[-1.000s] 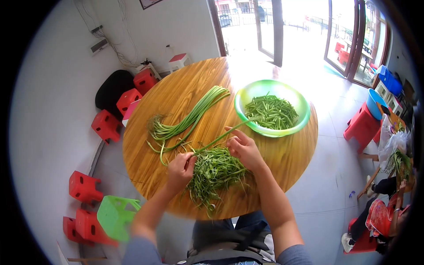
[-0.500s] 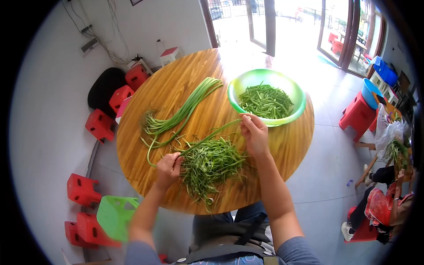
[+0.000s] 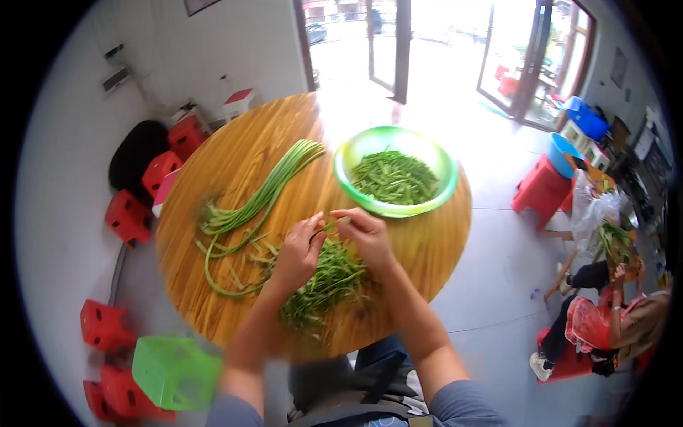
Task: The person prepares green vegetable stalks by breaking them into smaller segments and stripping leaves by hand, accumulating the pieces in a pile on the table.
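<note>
Left hand (image 3: 297, 254) and right hand (image 3: 370, 238), well apart a moment ago, now close together, pinching a slim green stem (image 3: 330, 226) above the tangled leafy-green pile (image 3: 329, 279)!

Left hand (image 3: 297, 250) now close to right hand (image 3: 370, 238), less green stem (image 3: 331, 225) showing between them

left grip (image 3: 297, 256) + right grip (image 3: 368, 238): on green stem (image 3: 331, 225) | leafy pile (image 3: 327, 281): beneath | bowl (image 3: 400, 210): cut pieces (image 3: 395, 178)
</note>
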